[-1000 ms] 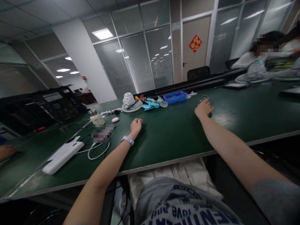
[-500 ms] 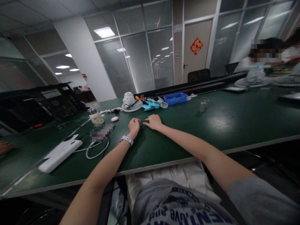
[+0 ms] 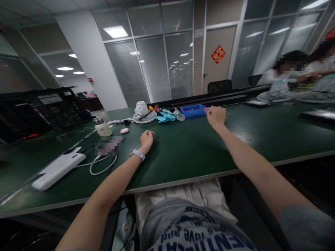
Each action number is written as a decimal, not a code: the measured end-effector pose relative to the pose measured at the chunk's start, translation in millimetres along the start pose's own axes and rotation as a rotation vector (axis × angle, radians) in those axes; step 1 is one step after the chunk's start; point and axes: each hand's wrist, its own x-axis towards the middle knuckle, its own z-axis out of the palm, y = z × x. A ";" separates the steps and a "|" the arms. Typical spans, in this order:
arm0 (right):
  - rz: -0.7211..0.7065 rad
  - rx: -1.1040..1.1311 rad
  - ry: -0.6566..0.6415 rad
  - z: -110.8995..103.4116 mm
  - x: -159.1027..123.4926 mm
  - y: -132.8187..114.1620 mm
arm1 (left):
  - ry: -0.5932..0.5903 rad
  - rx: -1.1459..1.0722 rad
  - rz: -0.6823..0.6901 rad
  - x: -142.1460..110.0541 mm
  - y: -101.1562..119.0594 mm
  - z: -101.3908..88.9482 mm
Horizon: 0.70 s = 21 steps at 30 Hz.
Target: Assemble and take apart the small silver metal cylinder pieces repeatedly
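Observation:
My left hand [image 3: 147, 140] rests low over the green table [image 3: 178, 150], its fingers curled together; whatever is inside, if anything, is hidden. A watch [image 3: 138, 155] is on that wrist. Farther out, my right hand [image 3: 216, 116] is closed just right of a blue plastic bin [image 3: 193, 111]. Its thumb and fingers are pressed together, and anything in them is too small to make out. Behind this hand, a grey metal cylinder [image 3: 227, 118] is mostly covered. Light-blue fan blades [image 3: 167, 115] and a white fan body with its round grille [image 3: 142, 113] lie beyond my left hand.
At left are a cream bottle [image 3: 103, 127], a pink oval object [image 3: 125, 131], a blurred-out device with a white cable [image 3: 103, 171], and a long white case [image 3: 59, 170]. Two people sit at the far right beside other white fan parts [image 3: 280, 91]. A black chair [image 3: 220, 86] stands behind the table.
My right hand has moved right and away from me, from beside my left hand to near the blue bin and metal cylinders. My left hand has stayed in nearly the same place.

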 end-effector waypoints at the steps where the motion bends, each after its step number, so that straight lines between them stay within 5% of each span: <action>1: 0.119 -0.044 0.033 -4.0 4.8 24.4 | -0.001 0.005 -0.002 0.0 0.1 -0.1; 3: 0.316 -0.094 0.040 -7.9 8.9 62.2 | -0.006 0.012 -0.004 0.1 0.3 -0.3; 6: 0.441 -0.082 -0.018 -6.9 7.6 86.8 | -0.011 0.013 0.005 0.4 0.2 -0.3; 21: 0.521 -0.024 -0.178 1.6 9.1 81.5 | -0.026 -0.002 0.002 -1.4 2.2 -0.9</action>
